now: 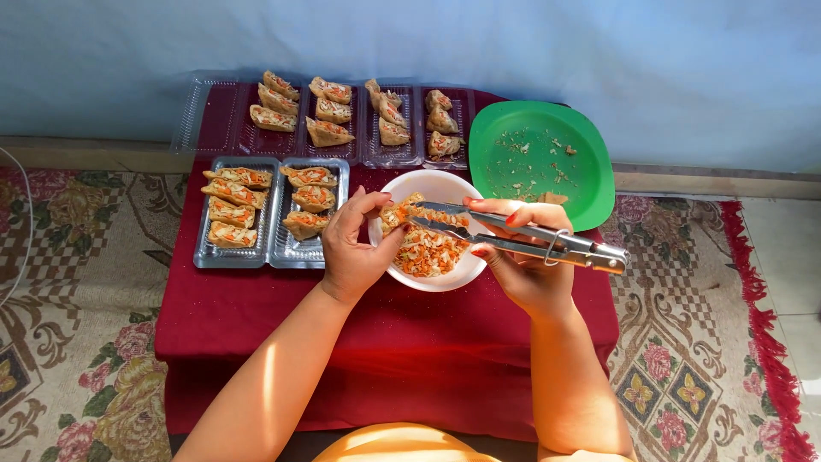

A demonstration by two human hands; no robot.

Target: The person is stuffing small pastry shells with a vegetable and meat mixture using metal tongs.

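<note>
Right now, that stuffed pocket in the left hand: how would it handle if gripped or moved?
The stuffed pocket is probably soft and crushable: the left hand only pinches it lightly. Its open top shows loose shredded filling, so tilting it would likely spill some, as crumbs on the green plate suggest. It looks light, held over the white bowl by fingertips alone.

Maroon tablecloth (256, 316), green plate (590, 162), perhaps white bowl (428, 181).
</note>
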